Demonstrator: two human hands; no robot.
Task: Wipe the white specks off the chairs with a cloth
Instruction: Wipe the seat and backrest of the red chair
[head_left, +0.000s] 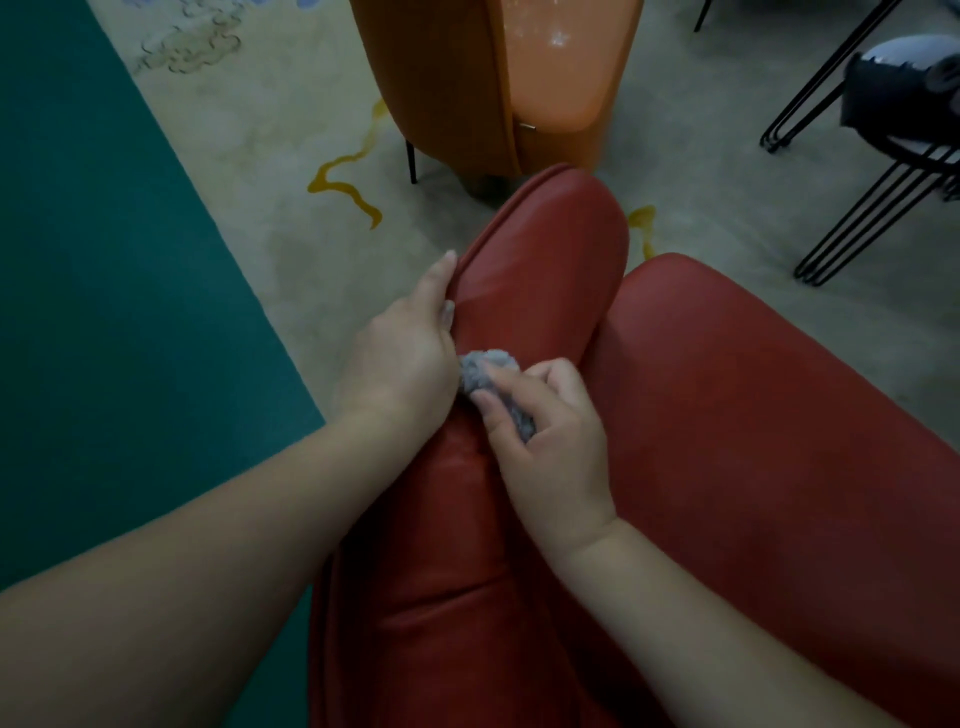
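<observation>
Half of the grey cloth (496, 389) is buried under the right hand (550, 441), whose fingers curl around it and press it onto the armrest of the red chair (753, 415), while the left hand (405, 353) lies flat along the armrest's outer edge, fingers straight. White specks are too hard to make out in this dim light. Beyond, an orange chair (467, 78) and black wire legs (857, 208) run off the top and right.
</observation>
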